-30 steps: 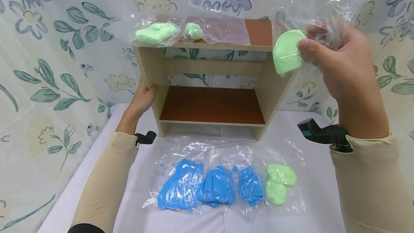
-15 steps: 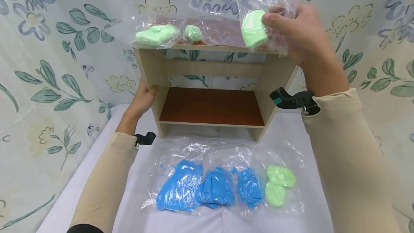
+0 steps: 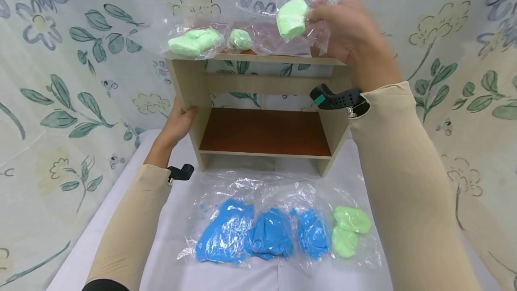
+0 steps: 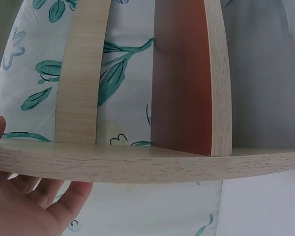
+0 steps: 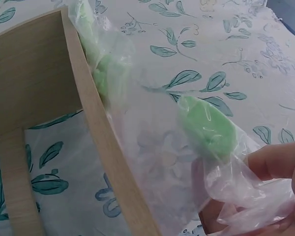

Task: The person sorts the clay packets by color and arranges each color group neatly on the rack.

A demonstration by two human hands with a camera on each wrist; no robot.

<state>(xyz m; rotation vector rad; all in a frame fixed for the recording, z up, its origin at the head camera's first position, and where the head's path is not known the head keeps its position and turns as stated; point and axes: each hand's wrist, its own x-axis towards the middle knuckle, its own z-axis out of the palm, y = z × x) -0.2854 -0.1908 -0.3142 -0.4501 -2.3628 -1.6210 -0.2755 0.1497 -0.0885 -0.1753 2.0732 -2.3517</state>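
Observation:
My right hand [image 3: 343,28] pinches a clear plastic bag holding a lump of light green clay [image 3: 292,19], raised over the right part of the shelf's top board. In the right wrist view, thumb and fingers squeeze the bag just beside the green clay [image 5: 209,127]. My left hand [image 3: 177,120] grips the left side panel of the small wooden shelf [image 3: 274,60]. Seen from the left wrist, the thumb lies on one side of the panel [image 4: 137,164] and the fingers on the other. Two bagged green lumps, a large one [image 3: 195,43] and a small one [image 3: 240,39], sit on the top board.
Before the shelf, on the white cloth [image 3: 181,237], lie clear bags with blue clay lumps [image 3: 226,232] and a bag with two green lumps [image 3: 345,237]. A brown lower board [image 3: 264,131] spans the shelf. Floral fabric [image 3: 81,102] hangs behind and at both sides.
My right hand has carried the bagged green clay leftward, from beyond the shelf's right end to above its top board. The left hand stays on the side panel.

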